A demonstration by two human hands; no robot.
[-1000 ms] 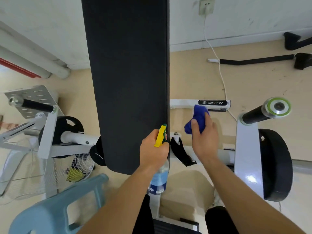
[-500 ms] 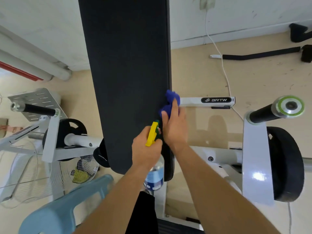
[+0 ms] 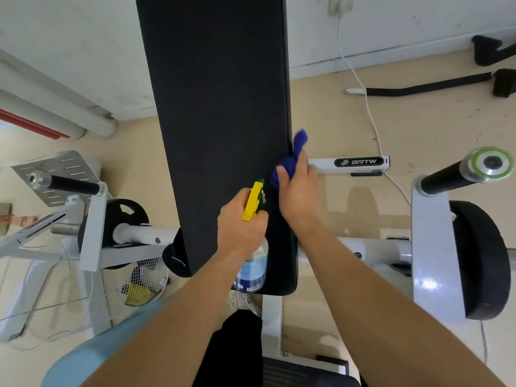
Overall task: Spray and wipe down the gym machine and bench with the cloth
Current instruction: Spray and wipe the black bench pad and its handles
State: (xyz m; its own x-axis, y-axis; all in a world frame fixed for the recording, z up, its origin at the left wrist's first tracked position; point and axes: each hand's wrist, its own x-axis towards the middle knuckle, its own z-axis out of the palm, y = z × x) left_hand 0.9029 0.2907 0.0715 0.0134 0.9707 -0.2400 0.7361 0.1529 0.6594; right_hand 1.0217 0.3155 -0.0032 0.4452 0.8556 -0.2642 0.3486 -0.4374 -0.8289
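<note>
"BRTW" stands in white letters on a black oval label (image 3: 358,162) on the white frame bar (image 3: 321,165). The spray bottle's label (image 3: 251,272) is too blurred to read.

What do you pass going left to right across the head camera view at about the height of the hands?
Black-gripped left handle bar → yellow-triggered spray bottle in the left hand → blue cloth in the right hand → white BRTW frame bar → green-ringed right handle bar.
</note>
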